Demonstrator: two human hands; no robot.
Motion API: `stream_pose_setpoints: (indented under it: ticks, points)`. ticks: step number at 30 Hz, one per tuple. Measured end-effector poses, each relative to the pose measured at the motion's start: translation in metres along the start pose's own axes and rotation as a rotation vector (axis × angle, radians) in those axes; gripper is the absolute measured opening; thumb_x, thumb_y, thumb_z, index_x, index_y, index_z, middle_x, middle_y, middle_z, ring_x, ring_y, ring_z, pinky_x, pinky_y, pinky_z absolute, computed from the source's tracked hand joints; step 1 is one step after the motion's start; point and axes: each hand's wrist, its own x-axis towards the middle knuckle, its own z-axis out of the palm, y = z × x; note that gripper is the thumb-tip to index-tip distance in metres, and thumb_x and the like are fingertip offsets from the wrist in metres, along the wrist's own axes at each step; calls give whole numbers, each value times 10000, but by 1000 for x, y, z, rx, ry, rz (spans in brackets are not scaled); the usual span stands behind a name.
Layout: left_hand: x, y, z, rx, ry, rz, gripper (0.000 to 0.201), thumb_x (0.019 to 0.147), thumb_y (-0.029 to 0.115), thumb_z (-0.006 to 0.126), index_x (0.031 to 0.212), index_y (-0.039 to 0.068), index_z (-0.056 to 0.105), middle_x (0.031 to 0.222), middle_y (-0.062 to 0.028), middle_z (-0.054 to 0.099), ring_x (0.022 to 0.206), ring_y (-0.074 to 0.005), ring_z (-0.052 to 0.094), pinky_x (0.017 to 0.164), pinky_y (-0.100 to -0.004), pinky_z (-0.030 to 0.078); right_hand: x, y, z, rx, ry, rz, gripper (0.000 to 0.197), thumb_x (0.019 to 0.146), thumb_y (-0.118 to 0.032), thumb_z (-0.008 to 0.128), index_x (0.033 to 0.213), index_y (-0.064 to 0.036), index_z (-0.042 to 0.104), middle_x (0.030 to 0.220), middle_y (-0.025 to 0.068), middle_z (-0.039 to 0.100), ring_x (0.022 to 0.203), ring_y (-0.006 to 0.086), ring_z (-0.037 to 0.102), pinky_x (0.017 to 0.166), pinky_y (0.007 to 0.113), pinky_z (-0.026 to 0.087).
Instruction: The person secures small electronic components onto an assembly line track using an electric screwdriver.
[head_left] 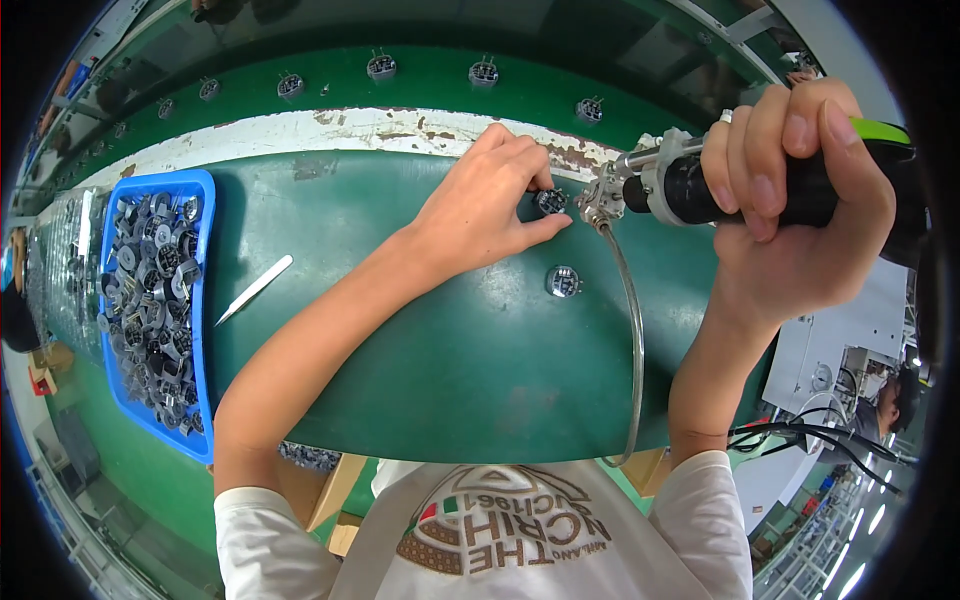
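Observation:
My left hand (pixel 480 205) reaches across the green mat and pinches a small round part (pixel 550 202) with dark insides and pins, between thumb and fingers. Wrapped around the black barrel of a hand-held tool (pixel 690 192), my right hand (pixel 790 215) holds it nearly level. The tool's metal head (pixel 602 198) points left, close beside the pinched part; whether they touch I cannot tell. From that head a clear hose (pixel 637 340) curves down toward the mat's near edge. A second round part (pixel 563 281) sits on the mat, just nearer to me than my left hand.
On the left stands a blue tray (pixel 209 230) heaped with similar round parts. White tweezers (pixel 256 288) lie beside it. Beyond a worn white rail (pixel 300 130), several parts stand spaced along a green belt (pixel 430 82). Black cables (pixel 800 432) run at the lower right.

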Motion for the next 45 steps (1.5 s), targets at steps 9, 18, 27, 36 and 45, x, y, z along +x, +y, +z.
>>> stream_pose_setpoints:
  ticks: [9, 18, 27, 36, 45]
  points:
    - [1, 1, 1, -7, 9, 2, 331, 757, 201, 852, 872, 30, 593, 920, -78, 627, 957, -302, 518, 851, -418, 475, 3, 12, -6, 82, -25, 16, 230, 1007, -219, 405, 868, -54, 483, 593, 23, 442, 450, 70, 277, 486, 254, 333]
    - [4, 5, 3, -16, 19, 15, 332, 760, 217, 844, 870, 27, 593, 912, -86, 623, 950, -305, 514, 853, -414, 469, 6, 11, -1, 82, 45, 56, 240, 1010, -210, 430, 815, -72, 439, 584, 32, 443, 448, 67, 270, 481, 245, 331]
    - [2, 2, -3, -6, -37, -25, 325, 760, 212, 831, 870, 18, 595, 915, -102, 635, 950, -304, 519, 856, -408, 471, 8, 20, 5, 37, 112, 116, 261, 1008, -211, 463, 792, -76, 409, 575, 41, 437, 444, 69, 251, 480, 245, 321]
    - [5, 6, -19, -39, -267, 114, 288, 761, 207, 826, 976, 100, 667, 972, -61, 625, 1003, -283, 544, 938, -408, 447, -3, -44, -23, 116, -27, 7, 234, 1030, -229, 409, 872, -62, 450, 623, 27, 447, 451, 73, 313, 488, 259, 355]
    - [55, -13, -12, 2, 224, -213, 399, 819, 316, 839, 1027, 56, 620, 856, -85, 612, 789, -224, 593, 700, -371, 480, -3, -47, -17, -25, 90, -30, 226, 1010, -210, 427, 854, -50, 465, 568, 30, 435, 427, 73, 289, 445, 250, 336]
